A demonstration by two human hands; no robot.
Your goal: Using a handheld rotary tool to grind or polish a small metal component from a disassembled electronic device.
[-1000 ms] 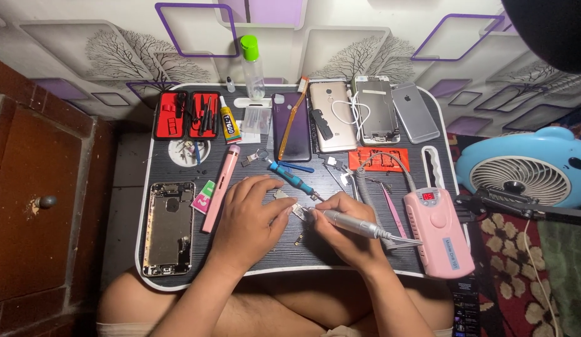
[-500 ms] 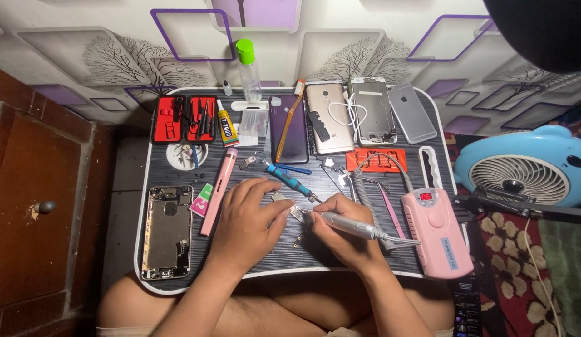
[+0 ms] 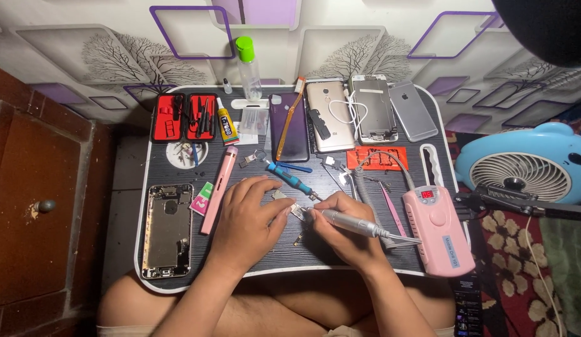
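Note:
My right hand [image 3: 341,232] grips a silver pen-shaped rotary tool [image 3: 351,223], its tip pointing left at a small metal part [image 3: 298,210]. My left hand [image 3: 245,221] presses on that part with fingertips, holding it against the black lap tray [image 3: 178,284]. A coiled cord runs from the tool to a pink control box [image 3: 437,232] at the right. A blue-handled screwdriver [image 3: 290,176] lies just beyond my hands.
An opened phone frame [image 3: 168,229] lies at the tray's left, a pink pen-like tool [image 3: 218,188] beside it. At the back are a red tool case [image 3: 183,117], a glue tube, a clear bottle [image 3: 248,60] and several phones [image 3: 326,115]. A blue fan [image 3: 520,168] stands at right.

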